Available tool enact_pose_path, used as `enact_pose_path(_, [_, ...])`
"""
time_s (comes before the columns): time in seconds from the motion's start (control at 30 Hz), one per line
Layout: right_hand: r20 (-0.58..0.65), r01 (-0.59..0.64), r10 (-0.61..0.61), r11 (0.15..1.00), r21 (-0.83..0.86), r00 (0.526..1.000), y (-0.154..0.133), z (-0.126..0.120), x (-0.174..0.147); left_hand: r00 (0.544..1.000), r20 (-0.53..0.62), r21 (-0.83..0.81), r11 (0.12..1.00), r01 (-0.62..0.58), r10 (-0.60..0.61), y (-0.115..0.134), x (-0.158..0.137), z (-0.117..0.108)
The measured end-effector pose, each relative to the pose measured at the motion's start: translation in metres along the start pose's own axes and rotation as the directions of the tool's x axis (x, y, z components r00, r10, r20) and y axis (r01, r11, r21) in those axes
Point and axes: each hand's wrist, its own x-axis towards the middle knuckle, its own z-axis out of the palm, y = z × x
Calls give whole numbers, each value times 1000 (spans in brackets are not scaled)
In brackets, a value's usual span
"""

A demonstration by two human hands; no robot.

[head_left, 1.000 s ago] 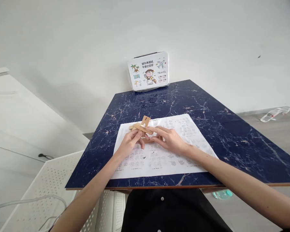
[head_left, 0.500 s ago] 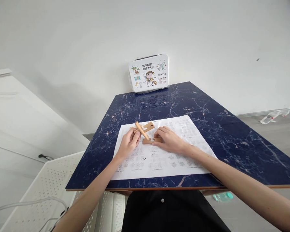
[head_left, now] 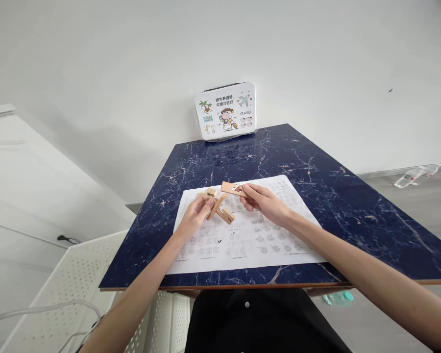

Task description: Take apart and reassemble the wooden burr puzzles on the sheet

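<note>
My left hand [head_left: 194,213] is closed on a crossed cluster of notched wooden puzzle pieces [head_left: 217,206], held above the printed sheet. One bar in this cluster slants upward, and a piece with a dark mark [head_left: 228,217] juts out to the lower right. Between the thumb and fingers of my right hand [head_left: 264,200] is a separate flat wooden puzzle piece [head_left: 228,188] with a notch in its side. It points left, just above and right of the cluster, apparently apart from it. My fingers hide parts of both.
The white printed sheet [head_left: 209,247] with small diagrams lies on the blue marbled table [head_left: 264,157]. A white cartoon-printed case [head_left: 226,113] leans against the wall at the back. On the left stands a perforated white unit [head_left: 81,264]. Plastic bottles [head_left: 411,176] lie on the floor.
My right hand has lifted the notched piece off the sheet, up and slightly right. In my left hand the cluster has turned, its upper bar now slanting the other way.
</note>
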Motion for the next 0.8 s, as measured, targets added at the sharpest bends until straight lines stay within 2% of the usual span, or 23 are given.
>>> enact_pose_path(0.17, [125,7,-23,991,131,992,-5,2,-4,990,136,-165,985,58,-36,-9,2,0])
enact_pose_path(0.43, [241,30,-45,997,68,970,-3,12,-10,958,267,-246,954,169,-101,-16,1,0])
enact_pose_path(0.63, [276,7,-22,998,56,961,-2,14,-12,944,313,-245,951,187,-105,-13,0,0])
enact_pose_path(0.8, [326,-49,-2,987,150,945,-1,13,-11,944,277,-339,901,269,-178,-14,-1,-2])
